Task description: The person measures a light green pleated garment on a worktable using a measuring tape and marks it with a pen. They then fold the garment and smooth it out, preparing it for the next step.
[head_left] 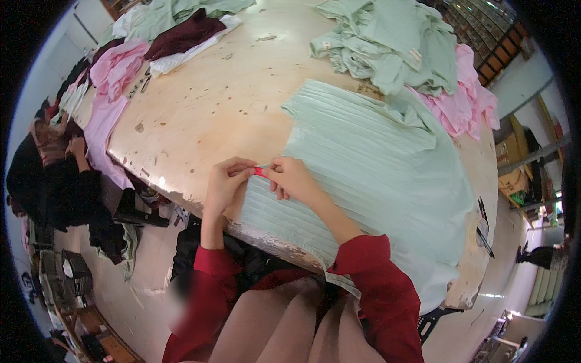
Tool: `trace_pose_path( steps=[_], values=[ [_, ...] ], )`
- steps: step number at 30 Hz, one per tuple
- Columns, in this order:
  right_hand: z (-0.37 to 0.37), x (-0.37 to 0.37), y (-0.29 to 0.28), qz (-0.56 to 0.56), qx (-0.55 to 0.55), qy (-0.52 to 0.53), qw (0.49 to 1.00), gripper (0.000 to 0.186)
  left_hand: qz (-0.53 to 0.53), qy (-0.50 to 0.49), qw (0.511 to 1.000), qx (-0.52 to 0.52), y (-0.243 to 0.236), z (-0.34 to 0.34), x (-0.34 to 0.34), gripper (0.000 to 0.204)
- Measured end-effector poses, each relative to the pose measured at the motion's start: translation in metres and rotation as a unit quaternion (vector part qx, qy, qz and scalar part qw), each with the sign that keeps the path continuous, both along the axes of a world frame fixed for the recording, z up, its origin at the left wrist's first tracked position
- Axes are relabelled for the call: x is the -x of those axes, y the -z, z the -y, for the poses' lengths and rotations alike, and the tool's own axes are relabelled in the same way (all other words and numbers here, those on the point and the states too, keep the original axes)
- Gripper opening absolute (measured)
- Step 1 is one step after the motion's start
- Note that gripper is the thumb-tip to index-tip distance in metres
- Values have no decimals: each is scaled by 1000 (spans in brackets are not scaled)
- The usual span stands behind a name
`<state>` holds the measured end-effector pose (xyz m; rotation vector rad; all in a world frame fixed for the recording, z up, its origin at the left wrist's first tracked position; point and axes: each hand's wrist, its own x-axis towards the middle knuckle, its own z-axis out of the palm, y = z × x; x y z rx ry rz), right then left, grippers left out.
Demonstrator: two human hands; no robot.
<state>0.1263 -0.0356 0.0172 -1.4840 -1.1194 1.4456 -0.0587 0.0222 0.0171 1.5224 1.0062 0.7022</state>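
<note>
— Red sleeves came up from the lower edge; how were the hands set?

— Both met at the near edge of the table (206, 103). Left hand (225, 181) and right hand (295, 179) had fingertips pinched together on a small red tag (259, 172).

— Where was that tag?

— Between the two hands, at the left edge of the stack of pale green cloth (375, 175), which lay under the right hand.

A pale mint-green stack of folded garments (375, 175), ribbed with fine parallel edges, lies on the worn beige table (224, 103), where a small red tag (259, 171) shows. Far right lie crumpled mint-green clothes (387, 42) and pink ones (466, 103); far left, pink cloth (112, 72), a maroon piece (184, 33) and white.
</note>
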Motion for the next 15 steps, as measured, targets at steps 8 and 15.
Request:
trace_pose_path(
  steps=[8, 15],
  values=[
    [140, -141, -2, 188, -70, 16, 980, 23, -18, -21, 999, -20, 15, -11, 1, 18],
    [354, -266, -31, 93, 55, 227, 968, 14, -43, 3, 999, 9, 18, -25, 14, 23]
  ],
)
